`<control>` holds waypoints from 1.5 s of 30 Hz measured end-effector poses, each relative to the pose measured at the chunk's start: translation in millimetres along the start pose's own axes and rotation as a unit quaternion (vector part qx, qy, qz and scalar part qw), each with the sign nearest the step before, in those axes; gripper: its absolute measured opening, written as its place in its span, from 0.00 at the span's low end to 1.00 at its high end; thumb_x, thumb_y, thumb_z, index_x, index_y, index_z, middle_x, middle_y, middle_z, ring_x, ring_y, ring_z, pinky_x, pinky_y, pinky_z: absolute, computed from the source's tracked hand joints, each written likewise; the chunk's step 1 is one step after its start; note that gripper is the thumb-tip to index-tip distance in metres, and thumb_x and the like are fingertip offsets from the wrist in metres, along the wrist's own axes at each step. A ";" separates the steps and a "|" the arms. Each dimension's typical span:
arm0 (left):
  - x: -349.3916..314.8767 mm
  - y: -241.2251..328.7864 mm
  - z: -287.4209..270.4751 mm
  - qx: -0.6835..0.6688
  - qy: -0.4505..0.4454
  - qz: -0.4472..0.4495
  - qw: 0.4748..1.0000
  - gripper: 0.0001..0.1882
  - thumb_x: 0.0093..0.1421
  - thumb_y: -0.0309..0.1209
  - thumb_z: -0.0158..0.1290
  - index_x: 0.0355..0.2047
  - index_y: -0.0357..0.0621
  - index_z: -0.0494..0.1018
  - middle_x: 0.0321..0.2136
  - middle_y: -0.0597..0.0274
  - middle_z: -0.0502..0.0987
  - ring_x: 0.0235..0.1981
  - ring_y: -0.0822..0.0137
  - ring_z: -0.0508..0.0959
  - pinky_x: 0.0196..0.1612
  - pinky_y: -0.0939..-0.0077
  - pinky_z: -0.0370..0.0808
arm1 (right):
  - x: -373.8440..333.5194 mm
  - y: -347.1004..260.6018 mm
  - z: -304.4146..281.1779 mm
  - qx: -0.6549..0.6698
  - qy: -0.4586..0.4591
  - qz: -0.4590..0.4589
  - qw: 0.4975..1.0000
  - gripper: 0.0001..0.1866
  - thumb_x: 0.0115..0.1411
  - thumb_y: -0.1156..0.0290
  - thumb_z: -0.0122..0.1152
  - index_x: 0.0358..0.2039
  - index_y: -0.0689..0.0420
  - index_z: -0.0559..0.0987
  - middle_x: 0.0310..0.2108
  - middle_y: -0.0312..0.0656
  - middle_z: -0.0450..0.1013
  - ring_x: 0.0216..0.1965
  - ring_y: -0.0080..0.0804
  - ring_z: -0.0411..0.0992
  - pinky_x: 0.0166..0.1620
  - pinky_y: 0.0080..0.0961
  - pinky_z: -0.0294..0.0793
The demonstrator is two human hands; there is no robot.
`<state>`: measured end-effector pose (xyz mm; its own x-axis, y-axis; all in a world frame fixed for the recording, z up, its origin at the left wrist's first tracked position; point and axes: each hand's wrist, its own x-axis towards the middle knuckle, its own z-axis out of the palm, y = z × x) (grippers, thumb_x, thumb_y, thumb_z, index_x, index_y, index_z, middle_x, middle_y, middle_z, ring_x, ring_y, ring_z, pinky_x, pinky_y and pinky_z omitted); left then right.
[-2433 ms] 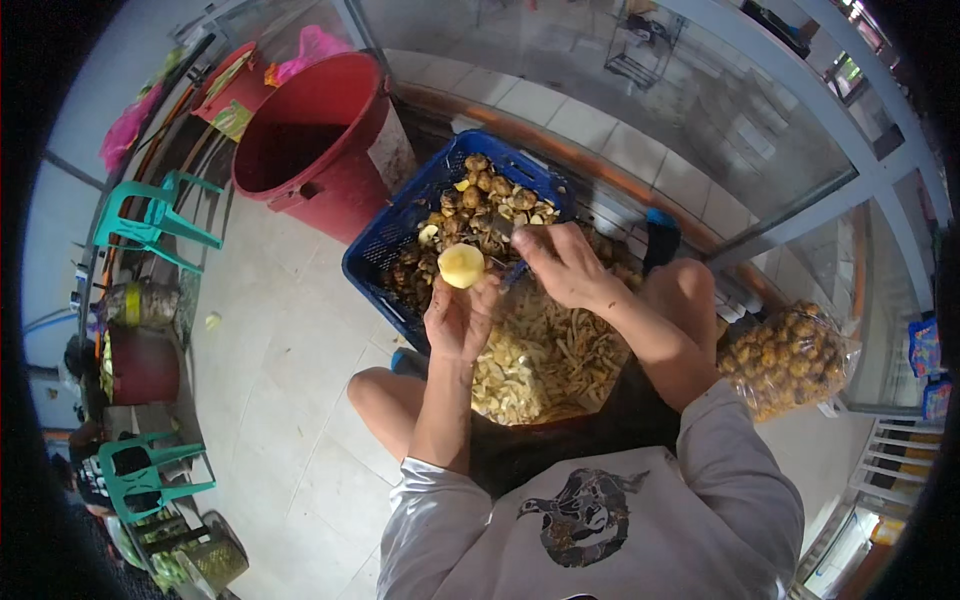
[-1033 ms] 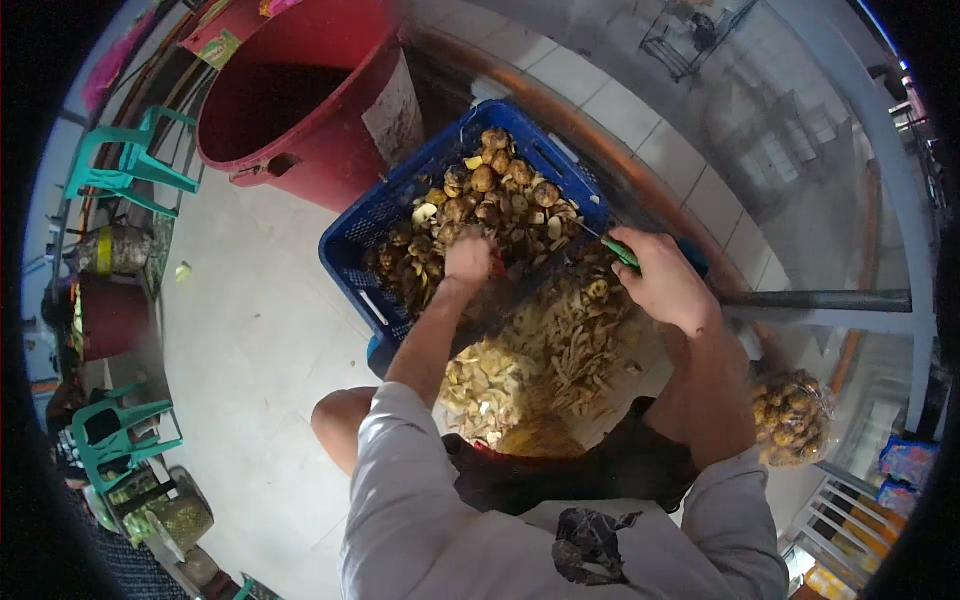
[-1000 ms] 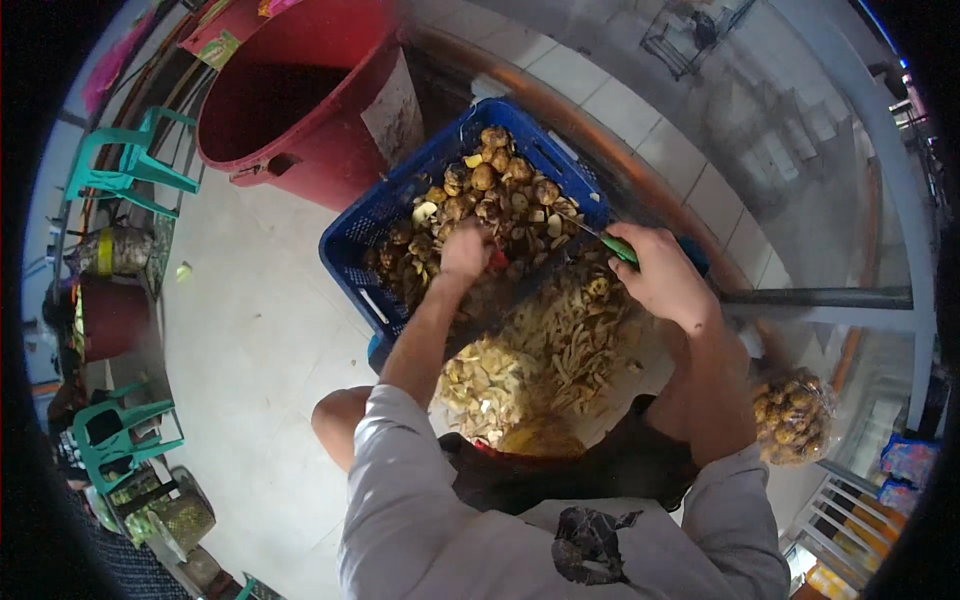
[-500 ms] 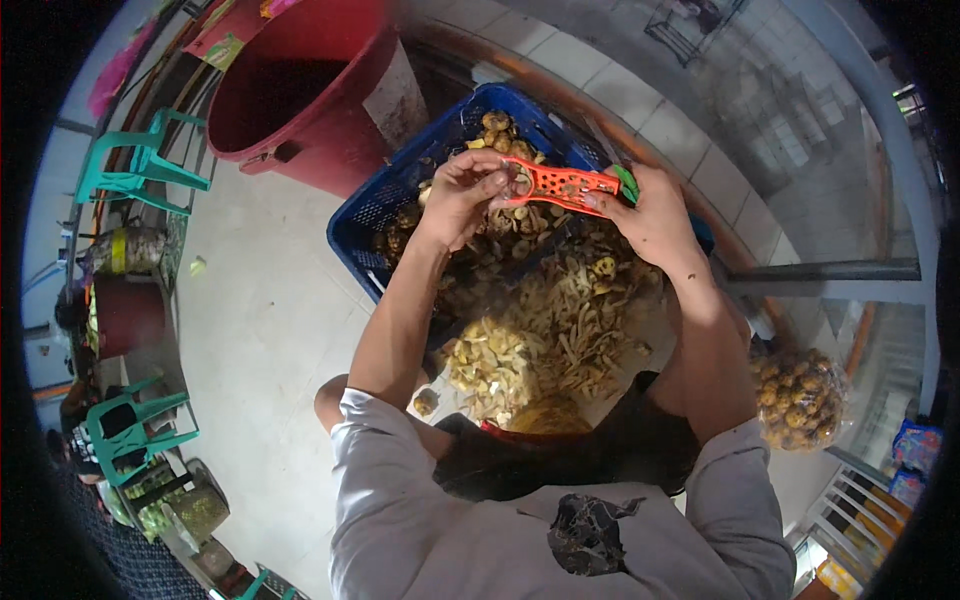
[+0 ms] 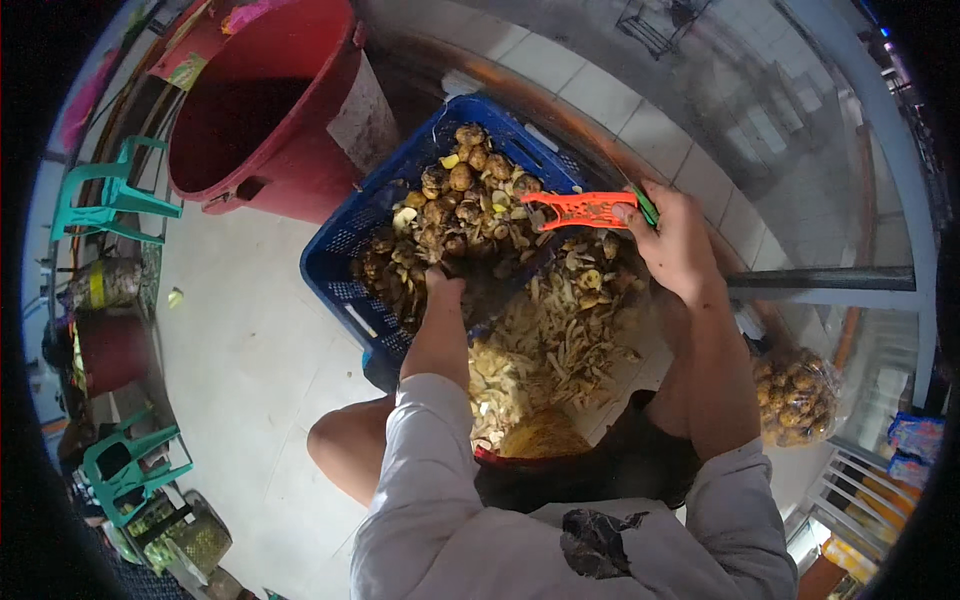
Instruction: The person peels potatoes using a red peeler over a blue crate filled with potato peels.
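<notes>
My right hand [image 5: 668, 238] grips the end of an orange peeler [image 5: 575, 209] with a perforated handle, its blade end toward the left. A narrow green piece [image 5: 646, 207] sits by the same fingers; its kind is unclear. Low inside a blue crate [image 5: 335, 285], my left hand [image 5: 443, 280] reaches among brown, round, potato-like tubers [image 5: 462, 195]. Its fingers are hidden there, so whether they hold anything does not show. A heap of peelings [image 5: 570, 325] spreads between the crate and my legs, with paler pieces [image 5: 500, 375] nearer me.
A large red bin [image 5: 310, 130] stands beyond the crate to the left. At right, a clear bag of tubers [image 5: 795, 398] lies by a glass panel and its metal frame [image 5: 825, 290]. Green plastic chairs [image 5: 118, 195] line the far left side of the tiled floor.
My left hand has let go of the peeler's blade end and dropped into the crate. The right hand keeps the peeler, slightly farther right. The view has shifted a little.
</notes>
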<state>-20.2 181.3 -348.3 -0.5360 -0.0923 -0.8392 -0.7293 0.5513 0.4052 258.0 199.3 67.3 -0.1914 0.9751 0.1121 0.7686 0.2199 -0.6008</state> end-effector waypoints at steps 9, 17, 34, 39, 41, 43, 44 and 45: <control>-39.5 34.4 -25.0 -0.272 -0.219 -0.171 0.921 0.13 0.70 0.34 0.41 0.45 0.40 0.72 0.44 0.55 0.72 0.36 0.58 0.71 0.40 0.58 0.75 | 8.8 -19.4 -7.5 -0.035 -0.080 0.037 0.996 0.13 0.61 0.70 0.61 0.39 0.67 0.76 0.27 0.59 0.72 0.24 0.39 0.63 0.36 0.32 0.71; -64.1 32.9 -87.3 -0.163 -0.358 0.078 0.916 0.07 0.64 0.23 0.51 0.42 0.38 0.74 0.40 0.52 0.76 0.37 0.57 0.75 0.34 0.61 0.77 | 0.3 -30.9 -4.8 0.064 -0.101 0.034 0.992 0.11 0.61 0.75 0.58 0.44 0.63 0.77 0.30 0.55 0.74 0.27 0.39 0.71 0.38 0.32 0.72; -342.8 51.3 -206.1 0.011 -0.473 0.552 0.686 0.16 0.52 0.16 0.61 0.38 0.32 0.67 0.34 0.58 0.79 0.37 0.69 0.80 0.43 0.73 0.78 | -86.0 -52.4 38.5 -0.077 -0.059 -0.107 0.989 0.19 0.58 0.76 0.58 0.51 0.57 0.76 0.30 0.55 0.76 0.30 0.45 0.79 0.32 0.40 0.80; -322.7 43.8 -218.3 0.019 -0.455 0.582 0.674 0.15 0.52 0.14 0.60 0.37 0.34 0.67 0.34 0.57 0.79 0.37 0.69 0.80 0.41 0.75 0.77 | -98.7 -69.0 40.0 -0.125 -0.089 -0.103 0.983 0.20 0.53 0.74 0.63 0.48 0.54 0.77 0.41 0.54 0.75 0.38 0.53 0.77 0.42 0.45 0.77; -316.3 40.3 -221.2 0.026 -0.463 0.575 0.675 0.15 0.52 0.14 0.60 0.37 0.34 0.67 0.35 0.56 0.79 0.36 0.70 0.80 0.41 0.76 0.77 | -100.0 -74.5 40.5 -0.137 -0.095 -0.101 0.981 0.20 0.53 0.75 0.63 0.48 0.55 0.77 0.40 0.55 0.75 0.37 0.52 0.77 0.42 0.45 0.78; -316.9 37.5 -223.9 -0.032 -0.541 0.520 0.660 0.14 0.53 0.14 0.59 0.38 0.35 0.68 0.35 0.55 0.79 0.35 0.70 0.79 0.41 0.75 0.77 | -97.5 -71.7 42.0 -0.149 -0.099 -0.099 0.979 0.20 0.53 0.76 0.62 0.48 0.56 0.77 0.39 0.55 0.76 0.37 0.51 0.77 0.42 0.45 0.78; -316.7 38.4 -221.2 -0.036 -0.543 0.520 0.658 0.14 0.53 0.14 0.59 0.38 0.35 0.68 0.35 0.55 0.79 0.35 0.70 0.79 0.41 0.75 0.77 | -90.3 -60.9 44.8 -0.131 -0.135 -0.067 0.980 0.19 0.57 0.77 0.58 0.51 0.58 0.75 0.34 0.53 0.75 0.34 0.46 0.78 0.38 0.42 0.79; -310.1 37.5 -220.9 -0.054 -0.547 0.512 0.660 0.15 0.53 0.14 0.59 0.38 0.36 0.69 0.36 0.56 0.79 0.37 0.69 0.79 0.42 0.74 0.77 | -86.3 -50.4 51.1 -0.108 -0.177 -0.035 0.978 0.18 0.61 0.79 0.53 0.53 0.61 0.74 0.29 0.51 0.75 0.30 0.42 0.78 0.34 0.39 0.81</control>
<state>24.7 47.4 7.3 -0.1867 0.9695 0.1586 -0.2820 -0.2076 0.9367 204.5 102.5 47.5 -0.4172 0.8951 -0.1575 0.8504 0.3233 -0.4152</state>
